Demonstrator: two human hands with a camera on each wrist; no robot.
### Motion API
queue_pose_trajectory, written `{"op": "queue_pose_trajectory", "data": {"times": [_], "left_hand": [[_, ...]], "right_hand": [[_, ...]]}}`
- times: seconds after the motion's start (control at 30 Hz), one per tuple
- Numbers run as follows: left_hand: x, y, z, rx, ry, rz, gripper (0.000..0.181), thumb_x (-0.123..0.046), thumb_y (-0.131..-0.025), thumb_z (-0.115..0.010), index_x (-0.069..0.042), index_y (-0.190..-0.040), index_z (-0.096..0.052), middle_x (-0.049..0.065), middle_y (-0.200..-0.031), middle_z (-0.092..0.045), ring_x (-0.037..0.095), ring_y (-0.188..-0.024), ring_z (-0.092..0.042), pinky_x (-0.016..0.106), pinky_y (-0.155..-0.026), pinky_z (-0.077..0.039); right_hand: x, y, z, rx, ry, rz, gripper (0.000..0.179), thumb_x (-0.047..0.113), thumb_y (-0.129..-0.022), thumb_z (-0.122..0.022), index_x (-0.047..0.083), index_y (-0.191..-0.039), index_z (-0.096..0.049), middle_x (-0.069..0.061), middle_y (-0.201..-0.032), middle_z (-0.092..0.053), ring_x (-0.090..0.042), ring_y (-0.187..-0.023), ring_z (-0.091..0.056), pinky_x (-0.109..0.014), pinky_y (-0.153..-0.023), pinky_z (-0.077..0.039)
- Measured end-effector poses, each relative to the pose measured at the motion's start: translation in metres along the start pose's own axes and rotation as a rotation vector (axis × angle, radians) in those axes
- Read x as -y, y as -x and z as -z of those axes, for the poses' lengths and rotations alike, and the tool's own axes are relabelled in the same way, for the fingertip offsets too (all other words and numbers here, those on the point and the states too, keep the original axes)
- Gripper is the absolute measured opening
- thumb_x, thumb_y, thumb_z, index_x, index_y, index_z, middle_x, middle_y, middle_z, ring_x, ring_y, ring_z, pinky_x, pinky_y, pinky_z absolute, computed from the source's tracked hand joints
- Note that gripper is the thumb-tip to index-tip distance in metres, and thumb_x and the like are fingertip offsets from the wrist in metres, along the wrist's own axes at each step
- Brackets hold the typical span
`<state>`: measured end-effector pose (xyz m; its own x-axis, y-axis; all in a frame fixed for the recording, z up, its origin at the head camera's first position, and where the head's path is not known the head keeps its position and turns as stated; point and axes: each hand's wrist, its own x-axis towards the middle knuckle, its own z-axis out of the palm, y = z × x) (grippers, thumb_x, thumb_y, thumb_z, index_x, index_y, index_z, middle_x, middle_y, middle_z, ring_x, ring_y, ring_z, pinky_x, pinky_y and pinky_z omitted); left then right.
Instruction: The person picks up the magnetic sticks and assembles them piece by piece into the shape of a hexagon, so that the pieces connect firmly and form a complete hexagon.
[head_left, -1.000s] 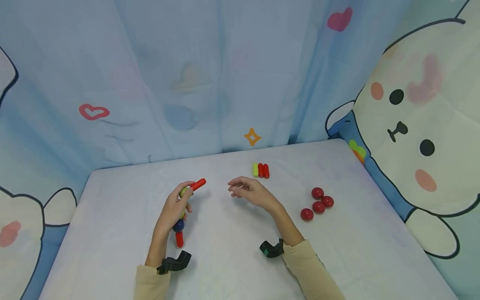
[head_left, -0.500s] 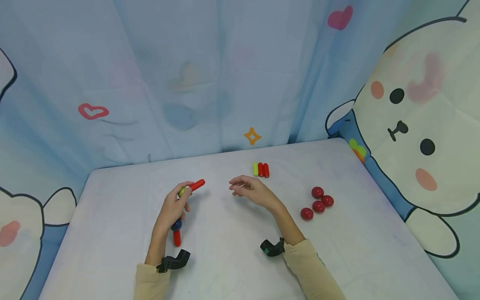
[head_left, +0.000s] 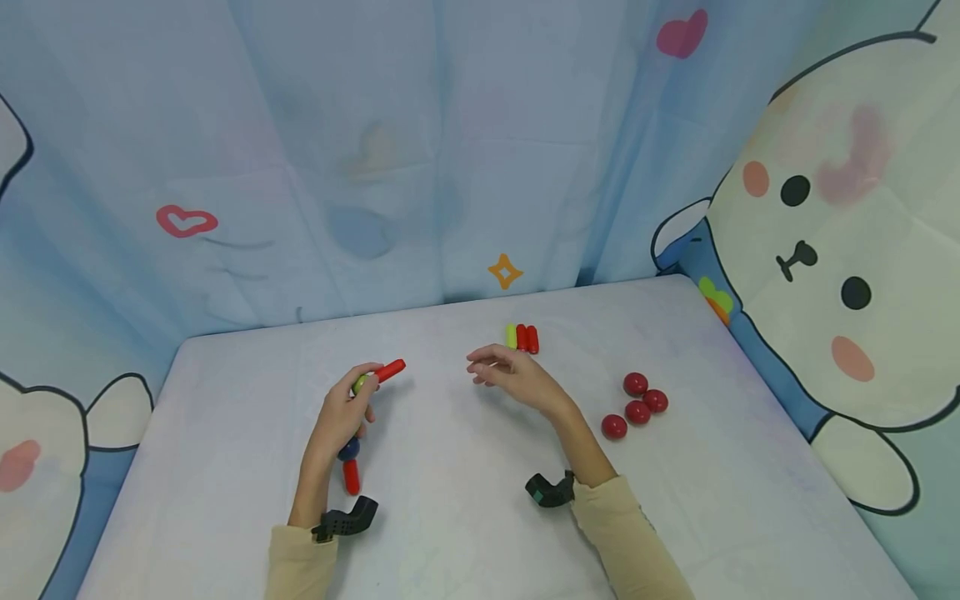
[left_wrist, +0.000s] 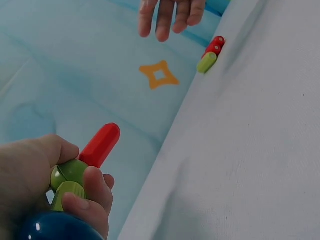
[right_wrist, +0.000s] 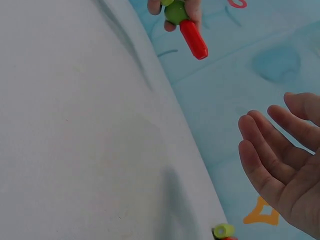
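Before a blue curtain [head_left: 360,167], 3 rods [head_left: 522,337] are lying side by side on a white desk [head_left: 450,517], long axes running toward the curtain. They are sitting just beyond the nearer right hand [head_left: 521,379], rightward of its relaxed, empty fingers. The left hand [head_left: 341,417] is gripping a joined rod-and-ball piece [left_wrist: 70,172].

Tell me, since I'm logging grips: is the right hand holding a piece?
No, the right hand hovers with nothing in its grasp.
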<state>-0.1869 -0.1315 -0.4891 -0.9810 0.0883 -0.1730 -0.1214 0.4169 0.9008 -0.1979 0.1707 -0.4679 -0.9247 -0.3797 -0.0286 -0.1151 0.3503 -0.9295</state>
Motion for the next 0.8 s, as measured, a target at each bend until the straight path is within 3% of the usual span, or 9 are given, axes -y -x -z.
{"op": "queue_pose_trajectory", "data": {"times": [0.1, 0.23, 0.37, 0.53, 0.8], "left_hand": [[0.0, 0.0, -0.001, -0.011, -0.013, -0.001, 0.032, -0.044, -0.1, -0.047, -0.03, -0.127, -0.056, 0.008, -0.062, -0.054, 0.019, -0.04, -0.043, 0.027, -0.044, -0.041], [0.001, -0.001, -0.002, -0.017, -0.027, 0.002, 0.032, -0.044, -0.1, -0.046, -0.03, -0.128, -0.056, 0.008, -0.062, -0.055, 0.018, -0.041, -0.044, 0.027, -0.044, -0.042], [0.002, -0.001, -0.002, -0.005, -0.025, 0.016, 0.033, -0.043, -0.1, -0.046, -0.031, -0.13, -0.054, 0.007, -0.062, -0.054, 0.019, -0.041, -0.043, 0.027, -0.044, -0.04], [0.004, -0.001, -0.003, -0.001, -0.033, 0.03, 0.033, -0.042, -0.101, -0.046, -0.03, -0.13, -0.054, 0.007, -0.061, -0.054, 0.019, -0.041, -0.044, 0.027, -0.044, -0.04], [0.007, -0.002, -0.005, 0.02, -0.048, 0.037, 0.034, -0.043, -0.1, -0.046, -0.03, -0.13, -0.054, 0.007, -0.061, -0.054, 0.02, -0.041, -0.046, 0.028, -0.046, -0.041]], "right_hand": [[0.0, 0.003, 0.012, -0.011, 0.023, -0.001, 0.033, 0.022, -0.098, -0.058, 0.006, -0.127, -0.059, -0.018, -0.121, -0.065, -0.027, -0.104, -0.068, -0.032, -0.09, -0.055], [-0.003, 0.015, 0.041, -0.059, 0.158, -0.039, 0.038, 0.027, -0.098, -0.058, 0.005, -0.129, -0.057, -0.017, -0.123, -0.063, -0.031, -0.108, -0.063, -0.038, -0.092, -0.054], [-0.009, 0.035, 0.076, -0.152, 0.301, -0.167, 0.043, 0.034, -0.099, -0.055, 0.009, -0.134, -0.053, -0.014, -0.128, -0.061, -0.032, -0.114, -0.058, -0.046, -0.094, -0.052], [-0.013, 0.057, 0.108, -0.23, 0.385, -0.306, 0.054, 0.044, -0.098, -0.051, 0.01, -0.141, -0.047, -0.018, -0.136, -0.055, -0.037, -0.123, -0.052, -0.054, -0.098, -0.047], [-0.018, 0.079, 0.134, -0.204, 0.5, -0.538, 0.06, 0.041, -0.097, -0.055, 0.006, -0.143, -0.04, -0.027, -0.142, -0.044, -0.045, -0.126, -0.045, -0.057, -0.095, -0.048]]}}
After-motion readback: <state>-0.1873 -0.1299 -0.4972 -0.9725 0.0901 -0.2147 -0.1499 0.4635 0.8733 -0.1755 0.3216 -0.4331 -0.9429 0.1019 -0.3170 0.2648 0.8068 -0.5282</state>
